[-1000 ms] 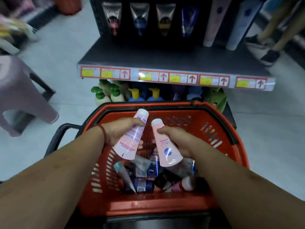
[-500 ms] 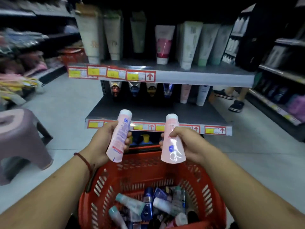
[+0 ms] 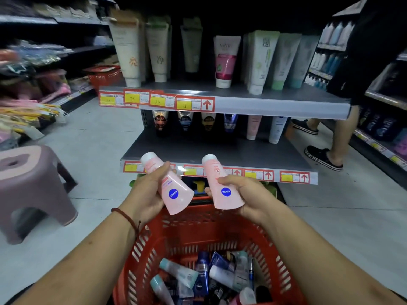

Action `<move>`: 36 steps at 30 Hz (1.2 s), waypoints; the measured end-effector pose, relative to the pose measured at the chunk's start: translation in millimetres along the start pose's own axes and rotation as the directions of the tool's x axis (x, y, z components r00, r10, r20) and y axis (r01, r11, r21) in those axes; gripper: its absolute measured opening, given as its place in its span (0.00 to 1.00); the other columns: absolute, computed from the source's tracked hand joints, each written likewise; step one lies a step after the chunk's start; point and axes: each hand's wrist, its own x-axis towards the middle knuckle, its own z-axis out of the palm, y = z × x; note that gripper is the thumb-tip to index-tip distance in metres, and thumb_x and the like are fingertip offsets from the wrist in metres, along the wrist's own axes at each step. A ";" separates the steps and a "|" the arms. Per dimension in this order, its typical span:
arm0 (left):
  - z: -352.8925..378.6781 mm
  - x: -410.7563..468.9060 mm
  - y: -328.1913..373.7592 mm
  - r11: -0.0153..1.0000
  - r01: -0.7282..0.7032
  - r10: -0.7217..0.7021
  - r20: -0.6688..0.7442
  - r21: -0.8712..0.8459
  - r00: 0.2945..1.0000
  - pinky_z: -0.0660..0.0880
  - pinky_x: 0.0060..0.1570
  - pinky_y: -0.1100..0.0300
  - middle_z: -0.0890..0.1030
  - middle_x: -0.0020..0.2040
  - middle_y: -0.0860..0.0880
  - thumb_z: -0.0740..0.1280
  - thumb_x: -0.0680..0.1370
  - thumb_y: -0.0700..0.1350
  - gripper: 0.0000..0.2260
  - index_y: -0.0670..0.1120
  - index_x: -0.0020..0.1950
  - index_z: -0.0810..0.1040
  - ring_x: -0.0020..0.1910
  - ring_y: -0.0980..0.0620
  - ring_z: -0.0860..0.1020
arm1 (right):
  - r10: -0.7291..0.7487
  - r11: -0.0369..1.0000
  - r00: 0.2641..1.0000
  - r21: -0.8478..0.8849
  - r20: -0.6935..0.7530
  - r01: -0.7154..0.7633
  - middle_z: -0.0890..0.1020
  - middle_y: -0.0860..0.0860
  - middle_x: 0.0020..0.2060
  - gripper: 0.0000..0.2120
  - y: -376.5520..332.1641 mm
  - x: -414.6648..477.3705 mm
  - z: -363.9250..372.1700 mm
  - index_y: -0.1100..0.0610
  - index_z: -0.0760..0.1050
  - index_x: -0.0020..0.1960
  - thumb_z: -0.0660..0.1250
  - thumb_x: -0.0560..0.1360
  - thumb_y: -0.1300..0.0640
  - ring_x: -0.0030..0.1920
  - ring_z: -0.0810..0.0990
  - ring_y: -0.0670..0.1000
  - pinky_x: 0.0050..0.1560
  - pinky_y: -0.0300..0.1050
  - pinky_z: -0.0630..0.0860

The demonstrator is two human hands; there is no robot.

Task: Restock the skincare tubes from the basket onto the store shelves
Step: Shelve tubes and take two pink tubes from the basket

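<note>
My left hand (image 3: 147, 194) grips a pink skincare tube (image 3: 170, 189) with a white cap pointing up and left. A second pink tube (image 3: 221, 187) of the same kind sits in my right hand (image 3: 247, 194). Both are held above the far rim of the red basket (image 3: 198, 230), in front of the lower shelf edge. The basket holds several blue, white and teal tubes (image 3: 204, 276). The lower shelf (image 3: 220, 151) carries a row of tubes at its back, among them a pink tube (image 3: 253, 127). The upper shelf (image 3: 275, 97) holds larger tubes.
A mauve plastic stool (image 3: 33, 188) stands on the floor at left. A person's legs in black clogs (image 3: 323, 158) stand in the aisle at right, beside more shelving (image 3: 383, 133). Another red basket (image 3: 103, 75) sits far left behind the shelf.
Both hands lifted the pink tubes up out of the basket toward the shelf. The view tilted up from the basket to the shelves, and the tubes turned label-side toward me.
</note>
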 end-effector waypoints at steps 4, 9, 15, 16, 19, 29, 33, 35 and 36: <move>-5.3 2.3 0.9 0.996 -0.004 0.003 -0.012 -0.091 1.000 0.76 0.60 0.35 0.78 0.63 0.38 0.70 0.80 0.46 0.21 0.44 0.71 0.69 0.60 0.40 0.80 | -0.032 0.998 0.999 0.052 -0.022 0.033 0.80 0.68 0.58 0.26 5.5 3.5 3.5 0.65 0.71 0.67 0.74 0.71 0.70 0.50 0.86 0.67 0.56 0.61 0.82; -14.4 3.3 4.5 0.998 -0.060 0.061 -0.057 0.019 0.997 0.79 0.58 0.41 0.82 0.59 0.41 0.73 0.77 0.49 0.20 0.45 0.67 0.74 0.58 0.42 0.82 | -0.054 0.998 0.998 0.032 0.011 0.054 0.81 0.67 0.58 0.21 3.9 2.3 -2.1 0.65 0.76 0.63 0.67 0.72 0.76 0.52 0.85 0.67 0.56 0.60 0.81; -23.2 5.4 14.6 0.990 -0.137 0.131 -0.174 -0.025 0.976 0.79 0.36 0.62 0.84 0.51 0.44 0.77 0.71 0.45 0.24 0.43 0.66 0.77 0.46 0.47 0.82 | -0.144 0.982 0.963 0.090 -0.229 0.169 0.84 0.65 0.53 0.11 -0.5 5.3 -10.9 0.68 0.78 0.53 0.73 0.71 0.73 0.49 0.86 0.60 0.44 0.52 0.85; -24.8 5.6 15.3 0.990 -0.125 0.112 -0.177 -0.068 0.978 0.80 0.39 0.62 0.84 0.52 0.44 0.76 0.72 0.44 0.22 0.44 0.65 0.78 0.49 0.48 0.83 | -0.145 0.980 0.956 0.097 -0.254 0.174 0.85 0.64 0.53 0.13 -1.1 6.3 -12.9 0.68 0.79 0.54 0.74 0.71 0.70 0.47 0.85 0.57 0.42 0.48 0.85; -23.9 2.8 17.6 0.979 -0.089 0.067 -0.127 -0.183 0.990 0.83 0.46 0.59 0.85 0.57 0.42 0.75 0.74 0.39 0.19 0.41 0.64 0.77 0.55 0.46 0.84 | -0.149 0.976 0.939 0.105 -0.309 0.189 0.86 0.58 0.44 0.17 -0.5 8.6 -16.8 0.64 0.80 0.57 0.78 0.70 0.62 0.38 0.85 0.51 0.38 0.44 0.83; -14.0 -6.0 11.8 0.997 0.080 -0.081 0.080 0.014 0.994 0.72 0.37 0.61 0.83 0.45 0.47 0.68 0.77 0.54 0.21 0.43 0.64 0.79 0.35 0.52 0.77 | -0.009 0.977 0.974 0.205 -0.227 0.057 0.84 0.65 0.51 0.16 -1.3 7.3 -20.1 0.62 0.73 0.64 0.68 0.79 0.58 0.47 0.85 0.62 0.44 0.58 0.83; -9.5 -6.5 8.4 0.997 0.034 -0.038 0.056 0.075 0.998 0.77 0.31 0.61 0.81 0.49 0.44 0.69 0.79 0.52 0.19 0.45 0.67 0.76 0.35 0.50 0.79 | -0.029 0.995 0.989 0.089 -0.147 0.042 0.82 0.62 0.46 0.17 -2.3 4.7 -16.6 0.64 0.74 0.59 0.72 0.72 0.70 0.45 0.83 0.60 0.48 0.59 0.82; -7.0 -7.6 5.8 0.995 0.015 -0.020 0.051 0.100 0.999 0.81 0.37 0.58 0.81 0.51 0.42 0.70 0.78 0.48 0.19 0.43 0.67 0.75 0.39 0.48 0.82 | -0.032 0.999 0.990 0.009 -0.139 0.033 0.83 0.61 0.46 0.18 -0.2 6.2 -13.1 0.65 0.76 0.57 0.74 0.69 0.72 0.46 0.83 0.59 0.47 0.59 0.82; -5.2 -8.4 4.2 0.993 0.008 -0.015 0.060 0.115 0.998 0.81 0.41 0.57 0.81 0.51 0.42 0.70 0.78 0.46 0.18 0.42 0.66 0.75 0.41 0.47 0.82 | -0.031 0.999 0.989 -0.027 -0.145 0.027 0.83 0.61 0.47 0.18 1.0 7.1 -11.5 0.64 0.76 0.56 0.74 0.69 0.73 0.47 0.83 0.59 0.48 0.59 0.82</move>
